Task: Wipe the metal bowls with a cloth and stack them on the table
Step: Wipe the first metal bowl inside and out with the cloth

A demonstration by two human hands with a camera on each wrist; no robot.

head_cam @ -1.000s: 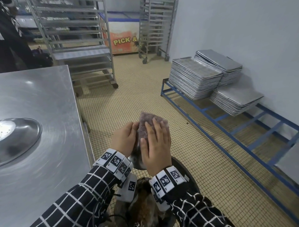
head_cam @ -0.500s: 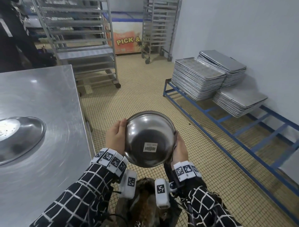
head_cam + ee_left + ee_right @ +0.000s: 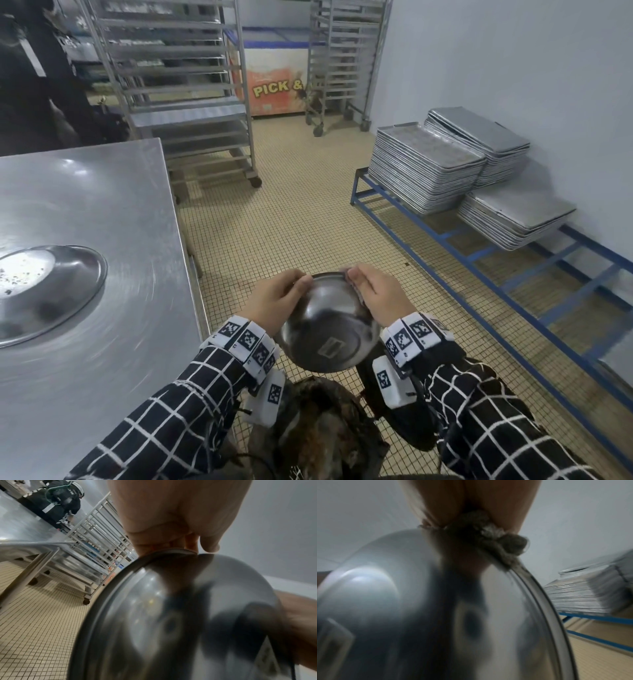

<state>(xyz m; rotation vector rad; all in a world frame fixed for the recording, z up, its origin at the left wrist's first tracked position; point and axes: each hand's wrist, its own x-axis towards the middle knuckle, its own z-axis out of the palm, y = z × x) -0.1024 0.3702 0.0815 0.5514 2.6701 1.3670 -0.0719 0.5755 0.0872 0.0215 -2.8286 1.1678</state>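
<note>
The metal bowl (image 3: 330,329) is held up in the air between both hands, over the floor and just to the right of the table (image 3: 102,212). Its round bottom faces the person and its open side points away and down. The left hand (image 3: 274,303) curls its fingers over the far left rim and grips it. The right hand (image 3: 376,298) grips the far right rim, with the cloth (image 3: 489,534) squeezed between its fingers and the rim.

The other bowl (image 3: 48,291) lies upside down on the table, to the left of the held bowl and well apart from it. So the stack is on the left side, and the left hand is the nearer one to carry the bowl there, I think.

The held bowl is shiny and grey, with a sticker on its bottom. It looks smooth and may slip. The bowl on the table has small specks on its flat top
</note>
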